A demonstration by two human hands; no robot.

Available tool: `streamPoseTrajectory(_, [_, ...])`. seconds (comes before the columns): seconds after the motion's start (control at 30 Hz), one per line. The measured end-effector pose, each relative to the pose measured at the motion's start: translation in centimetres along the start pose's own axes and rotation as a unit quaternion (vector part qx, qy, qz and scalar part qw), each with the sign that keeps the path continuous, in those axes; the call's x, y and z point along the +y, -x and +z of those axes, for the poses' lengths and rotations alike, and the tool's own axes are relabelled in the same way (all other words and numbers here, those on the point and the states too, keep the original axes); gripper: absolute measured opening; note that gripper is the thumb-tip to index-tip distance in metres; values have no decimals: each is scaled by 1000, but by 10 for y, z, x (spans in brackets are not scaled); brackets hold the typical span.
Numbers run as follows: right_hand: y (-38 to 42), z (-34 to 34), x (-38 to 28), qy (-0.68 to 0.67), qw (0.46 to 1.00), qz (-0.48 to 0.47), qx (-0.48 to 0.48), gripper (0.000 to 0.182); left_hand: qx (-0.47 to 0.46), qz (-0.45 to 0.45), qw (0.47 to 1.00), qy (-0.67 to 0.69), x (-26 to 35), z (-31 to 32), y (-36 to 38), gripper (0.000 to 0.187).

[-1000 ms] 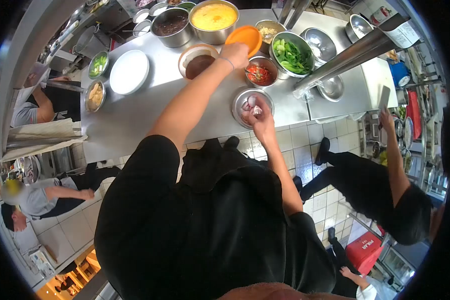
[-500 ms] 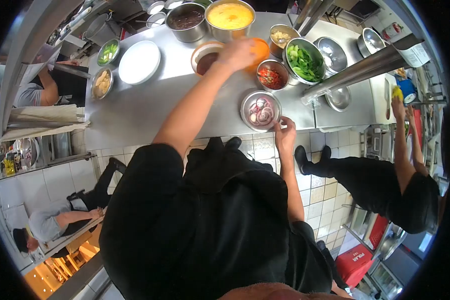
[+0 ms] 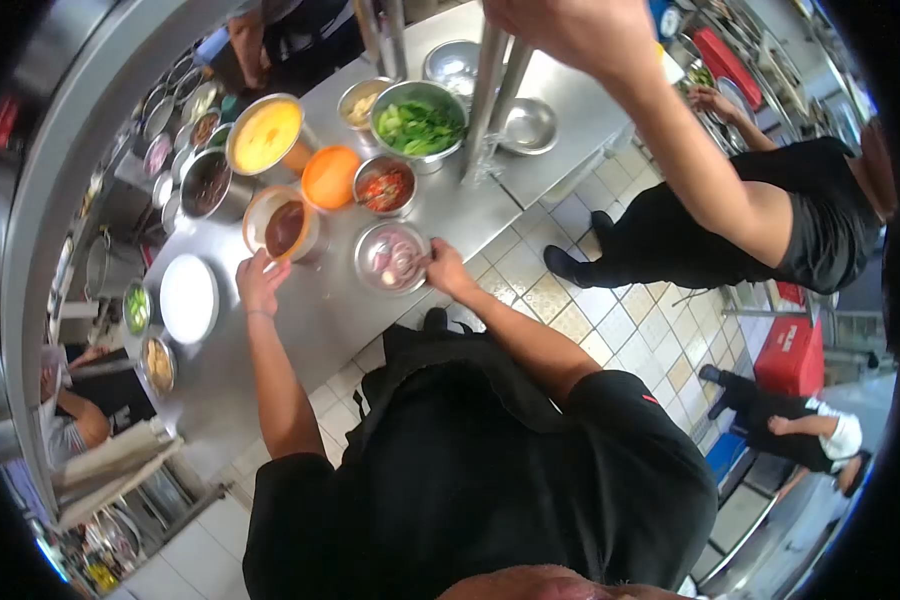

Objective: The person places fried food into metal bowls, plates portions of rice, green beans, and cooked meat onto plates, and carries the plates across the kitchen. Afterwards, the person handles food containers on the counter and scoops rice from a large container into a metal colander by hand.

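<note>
My left hand [image 3: 260, 284] grips the near rim of an orange-rimmed tub [image 3: 315, 240] with dark brown sauce [image 3: 284, 228] inside. My right hand [image 3: 447, 268] has its fingers closed on the right edge of a metal bowl [image 3: 361, 276], which holds sliced red onion [image 3: 396, 258]. Just behind the tub is a round orange lid [image 3: 330, 177]. Next to that, a small metal pot of chopped red chili [image 3: 385, 188] stands close to the onion bowl.
A stack of white plates [image 3: 189, 299] stands left. Behind are a pot of yellow liquid [image 3: 268, 137], a dark-filled pot [image 3: 207, 184] and a bowl of green vegetables [image 3: 418, 127]. Another person's arm [image 3: 685, 150] reaches across at upper right, near metal posts [image 3: 490, 90].
My left hand has moved from above the orange lid to the sauce tub's near rim. My right hand stays at the onion bowl. The view has turned, and a co-worker's arm now reaches in.
</note>
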State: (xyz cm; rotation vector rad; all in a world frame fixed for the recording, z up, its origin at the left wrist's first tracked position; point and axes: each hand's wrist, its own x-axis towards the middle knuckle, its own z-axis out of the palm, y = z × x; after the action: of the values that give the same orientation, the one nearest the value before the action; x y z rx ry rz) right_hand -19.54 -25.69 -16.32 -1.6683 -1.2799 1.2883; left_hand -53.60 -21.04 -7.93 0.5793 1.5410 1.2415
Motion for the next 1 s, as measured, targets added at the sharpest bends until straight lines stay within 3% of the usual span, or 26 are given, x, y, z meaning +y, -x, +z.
streamPoseTrajectory(0.13, [-22,34,25,-129,979,48,-148,38,-5,4,1000,-13,-3,-8,-22,42])
streamPoseTrajectory(0.2, [-11,20,10,-139,978,6,-155,52,-16,-8,1000,-26,-3,-9,-32,46])
streamPoseTrajectory(0.27, [-10,4,21,13,991,-78,-107,59,-36,-5,998,-52,-2,-12,-32,60])
streamPoseTrajectory(0.33, [8,-43,27,-39,989,-31,-142,56,19,-12,997,-71,-8,-26,-46,68])
streamPoseTrajectory(0.4, [27,-93,52,-74,982,14,-173,47,166,23,932,-321,18,7,-5,73])
streamPoseTrajectory(0.43, [37,-117,77,-97,985,44,-134,42,300,232,809,-449,0,-1,-20,72])
streamPoseTrajectory(0.47, [51,-142,101,-121,985,72,-95,38,319,298,796,-420,5,23,2,70])
streamPoseTrajectory(0.5, [71,-174,121,-185,974,118,-61,33,365,376,721,-454,5,49,23,63])
streamPoseTrajectory(0.57, [113,-236,170,-293,940,173,23,26,239,446,771,-388,2,118,74,53])
streamPoseTrajectory(0.6, [130,-263,202,-338,920,183,73,23,186,521,748,-367,-6,169,108,38])
streamPoseTrajectory(0.73, [208,-367,268,-440,843,199,236,23,-100,500,781,-361,-93,327,167,30])
streamPoseTrajectory(0.83, [254,-431,288,-491,809,185,264,23,-316,442,715,-440,-165,437,232,34])
streamPoseTrajectory(1.0, [311,-530,318,-532,779,155,294,20,-559,352,523,-538,-278,563,305,34])
